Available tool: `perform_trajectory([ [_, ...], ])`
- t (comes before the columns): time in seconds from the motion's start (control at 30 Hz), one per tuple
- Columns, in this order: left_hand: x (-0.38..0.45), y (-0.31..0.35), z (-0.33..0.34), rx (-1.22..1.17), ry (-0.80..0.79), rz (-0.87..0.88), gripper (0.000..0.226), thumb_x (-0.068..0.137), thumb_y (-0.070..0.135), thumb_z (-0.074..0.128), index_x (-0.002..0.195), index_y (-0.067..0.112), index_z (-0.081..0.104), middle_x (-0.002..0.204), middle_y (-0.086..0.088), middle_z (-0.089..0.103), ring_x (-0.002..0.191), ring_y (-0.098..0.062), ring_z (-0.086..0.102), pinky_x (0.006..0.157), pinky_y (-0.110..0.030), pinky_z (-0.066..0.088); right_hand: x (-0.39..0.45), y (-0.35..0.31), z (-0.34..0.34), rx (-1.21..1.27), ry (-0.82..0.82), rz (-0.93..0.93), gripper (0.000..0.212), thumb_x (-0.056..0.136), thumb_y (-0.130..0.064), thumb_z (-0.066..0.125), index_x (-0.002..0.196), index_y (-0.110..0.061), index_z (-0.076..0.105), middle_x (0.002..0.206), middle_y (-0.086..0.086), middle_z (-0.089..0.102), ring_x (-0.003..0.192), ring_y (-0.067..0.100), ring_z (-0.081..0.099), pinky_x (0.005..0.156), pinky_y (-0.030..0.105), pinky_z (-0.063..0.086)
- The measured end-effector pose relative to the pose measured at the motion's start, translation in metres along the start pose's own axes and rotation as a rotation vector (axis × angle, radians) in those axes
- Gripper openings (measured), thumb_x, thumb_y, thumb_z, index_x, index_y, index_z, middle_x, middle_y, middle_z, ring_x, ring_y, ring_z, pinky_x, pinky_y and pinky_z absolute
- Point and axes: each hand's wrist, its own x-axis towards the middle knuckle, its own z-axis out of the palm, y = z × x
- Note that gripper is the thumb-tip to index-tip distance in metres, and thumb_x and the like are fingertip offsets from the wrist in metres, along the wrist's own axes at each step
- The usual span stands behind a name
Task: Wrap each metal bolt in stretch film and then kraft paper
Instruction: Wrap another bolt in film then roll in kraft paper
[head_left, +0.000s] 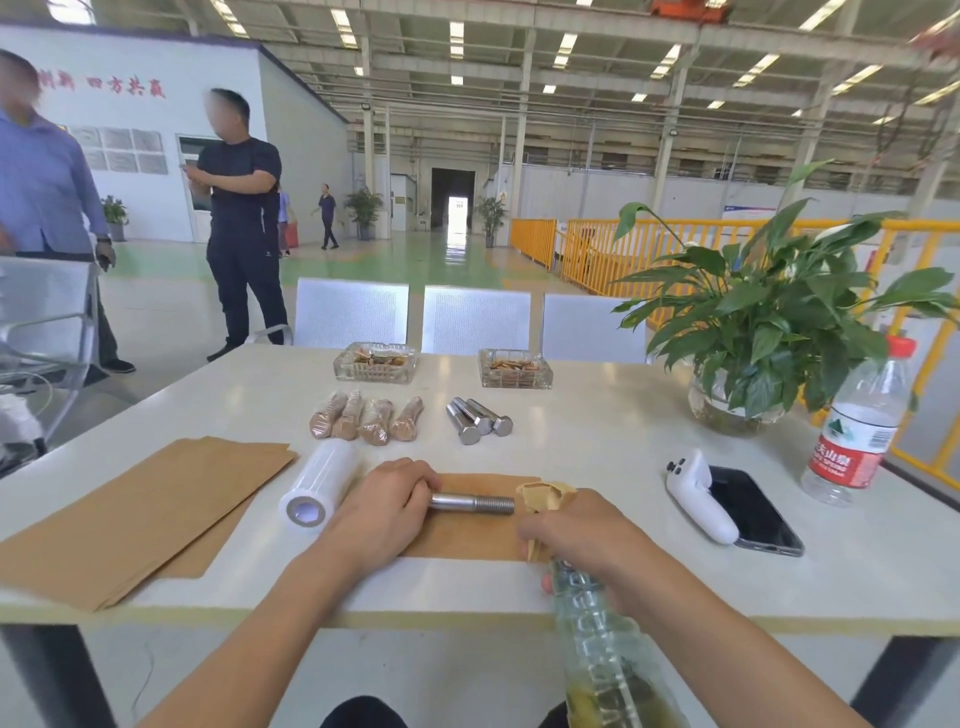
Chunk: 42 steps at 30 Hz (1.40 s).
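Note:
My left hand (387, 501) grips the head end of a bare metal bolt (475, 503), which lies on a kraft paper sheet (467, 538). My right hand (576, 530) holds a clear spray bottle (597, 639) by its neck; the yellow nozzle (543, 493) points at the bolt's threaded end. A roll of stretch film (318, 483) lies just left of my left hand. Three bare bolts (478, 420) lie farther back, with several wrapped bolts (366, 415) to their left.
A stack of kraft paper (130, 514) lies at the left. A white controller (698, 493) and a phone (756, 512) sit at the right, beside a water bottle (857, 426) and a potted plant (763, 332). Two glass ashtrays (376, 364) stand at the back. Two people stand beyond the table's left side.

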Motion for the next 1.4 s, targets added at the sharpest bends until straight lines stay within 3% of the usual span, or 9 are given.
perform_trajectory([
  [0.23, 0.000, -0.003, 0.001, -0.037, 0.058, -0.036, 0.026, 0.097, 0.025, 0.038, 0.102, 0.029, 0.063, 0.085, 0.014, 0.064, 0.085, -0.012, 0.057, 0.078, -0.033, 0.046, -0.004, -0.010, 0.021, -0.029, -0.058, -0.043, 0.006, 0.073, -0.011, 0.062, 0.070, -0.008, 0.067, 0.048, -0.004, 0.062, 0.040, 0.020, 0.061, 0.037, 0.012, 0.034],
  [0.4, -0.001, -0.004, 0.002, -0.003, 0.078, -0.028, 0.024, 0.098, 0.023, 0.041, 0.105, 0.029, 0.063, 0.085, 0.016, 0.060, 0.085, -0.013, 0.055, 0.076, -0.034, 0.045, -0.004, -0.016, 0.016, 0.028, -0.008, -0.059, 0.005, 0.075, -0.016, 0.071, 0.074, -0.012, 0.069, 0.066, 0.003, 0.061, 0.043, 0.020, 0.064, 0.036, 0.013, 0.033],
  [0.63, 0.001, -0.007, 0.004, 0.043, 0.101, -0.009, 0.026, 0.099, 0.015, 0.044, 0.111, 0.026, 0.064, 0.096, 0.012, 0.061, 0.090, -0.014, 0.054, 0.078, -0.033, 0.045, 0.009, -0.036, -0.045, 0.202, 0.073, -0.116, 0.019, 0.086, -0.019, 0.075, 0.100, -0.006, 0.073, 0.099, 0.010, 0.079, 0.052, 0.019, 0.068, 0.067, 0.032, 0.058],
  [0.77, 0.002, -0.009, 0.008, 0.072, 0.110, -0.007, 0.026, 0.099, 0.016, 0.045, 0.113, 0.028, 0.063, 0.102, 0.013, 0.064, 0.095, -0.013, 0.055, 0.078, -0.031, 0.044, 0.022, -0.054, -0.080, 0.279, 0.172, -0.215, 0.014, 0.091, -0.024, 0.075, 0.102, -0.015, 0.073, 0.088, 0.000, 0.080, 0.053, 0.017, 0.070, 0.067, 0.031, 0.059],
  [0.9, 0.001, -0.011, 0.009, 0.078, 0.098, -0.006, 0.027, 0.099, 0.018, 0.043, 0.113, 0.031, 0.062, 0.103, 0.019, 0.060, 0.095, -0.007, 0.052, 0.077, -0.028, 0.042, 0.043, -0.058, -0.092, 0.363, 0.237, -0.244, 0.017, 0.095, -0.024, 0.072, 0.110, -0.018, 0.070, 0.096, 0.003, 0.080, 0.058, 0.014, 0.072, 0.071, 0.033, 0.060],
  [1.0, -0.001, -0.012, 0.009, 0.067, 0.092, -0.004, 0.026, 0.100, 0.019, 0.043, 0.112, 0.032, 0.062, 0.102, 0.020, 0.059, 0.094, -0.006, 0.053, 0.081, -0.030, 0.047, 0.066, -0.050, -0.087, 0.398, 0.286, -0.290, 0.014, 0.096, -0.024, 0.071, 0.108, -0.018, 0.069, 0.102, 0.005, 0.076, 0.057, 0.013, 0.071, 0.059, 0.024, 0.059],
  [1.2, -0.001, -0.013, 0.008, 0.030, 0.102, 0.021, 0.022, 0.100, 0.017, 0.046, 0.098, 0.035, 0.058, 0.089, 0.020, 0.056, 0.088, 0.001, 0.049, 0.080, -0.027, 0.045, 0.115, -0.031, -0.080, 0.458, 0.566, -0.422, 0.001, 0.091, -0.030, 0.070, 0.091, -0.030, 0.071, 0.089, -0.006, 0.071, 0.059, 0.015, 0.069, 0.077, 0.039, 0.051],
  [1.3, -0.001, -0.012, 0.007, 0.012, 0.106, 0.025, 0.022, 0.100, 0.016, 0.046, 0.100, 0.033, 0.060, 0.089, 0.020, 0.057, 0.090, 0.001, 0.050, 0.083, -0.025, 0.044, 0.126, -0.026, -0.076, 0.356, 0.615, -0.462, 0.018, 0.085, -0.049, 0.069, 0.098, -0.038, 0.063, 0.072, -0.017, 0.062, 0.072, 0.024, 0.065, 0.067, 0.035, 0.046],
  [1.4, -0.002, -0.012, 0.005, 0.014, 0.096, 0.023, 0.023, 0.101, 0.016, 0.046, 0.102, 0.033, 0.061, 0.090, 0.020, 0.057, 0.090, 0.001, 0.051, 0.084, -0.025, 0.045, 0.131, -0.025, -0.077, 0.162, 0.533, -0.394, 0.037, 0.075, -0.060, 0.070, 0.097, -0.033, 0.057, 0.080, -0.015, 0.063, 0.078, 0.017, 0.061, 0.064, 0.033, 0.042],
])
